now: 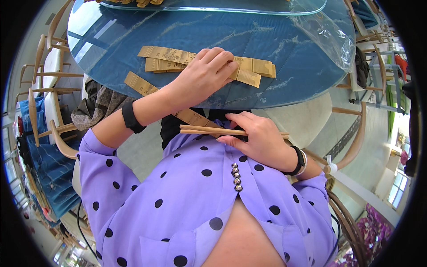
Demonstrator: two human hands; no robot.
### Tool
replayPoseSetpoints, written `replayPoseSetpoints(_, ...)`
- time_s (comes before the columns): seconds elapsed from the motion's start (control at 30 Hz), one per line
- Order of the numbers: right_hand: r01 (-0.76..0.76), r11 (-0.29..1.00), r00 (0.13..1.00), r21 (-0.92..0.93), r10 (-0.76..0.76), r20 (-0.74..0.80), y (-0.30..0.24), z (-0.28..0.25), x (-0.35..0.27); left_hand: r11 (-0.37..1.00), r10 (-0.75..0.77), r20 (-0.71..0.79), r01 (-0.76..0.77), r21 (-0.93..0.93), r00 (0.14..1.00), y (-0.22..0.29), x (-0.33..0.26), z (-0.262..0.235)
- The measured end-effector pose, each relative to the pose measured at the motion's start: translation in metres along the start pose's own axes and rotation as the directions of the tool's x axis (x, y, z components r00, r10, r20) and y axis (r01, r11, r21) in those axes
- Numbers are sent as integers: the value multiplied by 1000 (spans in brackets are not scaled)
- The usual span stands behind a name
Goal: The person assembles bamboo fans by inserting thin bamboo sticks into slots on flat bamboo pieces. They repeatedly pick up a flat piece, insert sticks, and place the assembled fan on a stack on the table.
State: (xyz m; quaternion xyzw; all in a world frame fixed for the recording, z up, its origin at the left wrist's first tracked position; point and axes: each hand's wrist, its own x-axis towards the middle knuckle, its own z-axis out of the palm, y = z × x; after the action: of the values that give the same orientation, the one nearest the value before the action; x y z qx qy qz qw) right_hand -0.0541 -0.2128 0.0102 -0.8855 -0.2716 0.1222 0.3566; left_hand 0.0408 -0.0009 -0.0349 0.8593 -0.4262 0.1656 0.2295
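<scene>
A pile of brown printed paper chopstick sleeves (167,55) lies fanned across the blue tabletop. My left hand (209,69) is over the pile, fingers bent and pressed together on a sleeve (247,77); its fingertips are partly hidden. Below that wrist, another sleeve (140,83) slants under my forearm. One more sleeve (195,119) shows past the table's edge, its lower end by the chopsticks; whether these two are one piece is hidden. Close to my body, my right hand (262,138) is closed around a pair of wooden chopsticks (213,130), held sideways.
The round table (284,91) has a marbled blue top with a raised glass turntable (213,9) at the back. Clear plastic wrap (327,38) hangs at its right. Wooden chairs (360,129) stand on both sides, and a checked cloth (100,104) is beside my left arm.
</scene>
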Motion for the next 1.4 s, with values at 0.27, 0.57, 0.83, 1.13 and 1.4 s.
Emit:
replayPoseSetpoints(0.27, -217, 929, 947, 299, 126, 295, 17, 36, 27, 999, 33, -50, -32, 25, 998, -1, 1, -1)
replayPoseSetpoints(0.57, -53, 979, 997, 198, 63, -44, 8, -56, 28, 959, 2, -268, 74, 273, 963, -21, 11, -60)
replayPoseSetpoints(0.83, -343, 925, 928, 164, 361, -95, 58, -92, 56, 886, 6, -328, 147, 439, 945, -5, -6, -108)
replayPoseSetpoints(1.13, -208, 976, 872, -57, 159, -462, 30, -82, 39, 867, -8, -275, 143, 477, 961, 62, -19, -88)
replayPoseSetpoints(1.4, -62, 653, 997, 755, 81, 11, 3, -60, 10, 906, -18, -187, 95, 412, 982, 83, -29, -56)
